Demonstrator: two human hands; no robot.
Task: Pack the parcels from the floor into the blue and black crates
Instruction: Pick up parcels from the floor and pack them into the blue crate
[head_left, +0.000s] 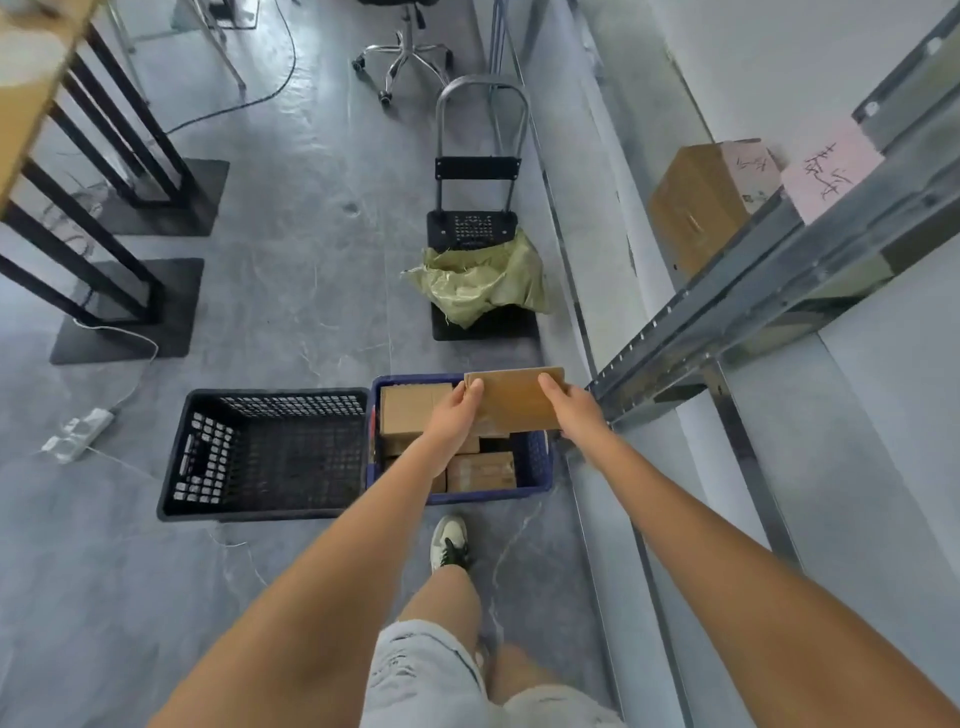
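I hold a flat brown cardboard parcel (517, 400) over the right side of the blue crate (540, 460). My left hand (457, 410) grips its left edge and my right hand (571, 408) grips its right edge. Inside the blue crate lie several brown cardboard parcels (480, 470), one of them at the back left (410, 410). The black crate (265, 452) stands on the floor directly left of the blue one, and I see nothing inside it.
A folding hand trolley (480, 218) with a green woven sack (480, 283) stands beyond the crates. Metal shelving (753, 306) with a cardboard box (701, 202) runs along the right. Black table stands (130, 306), a power strip (78, 434) and an office chair base (405, 57) sit to the left and back.
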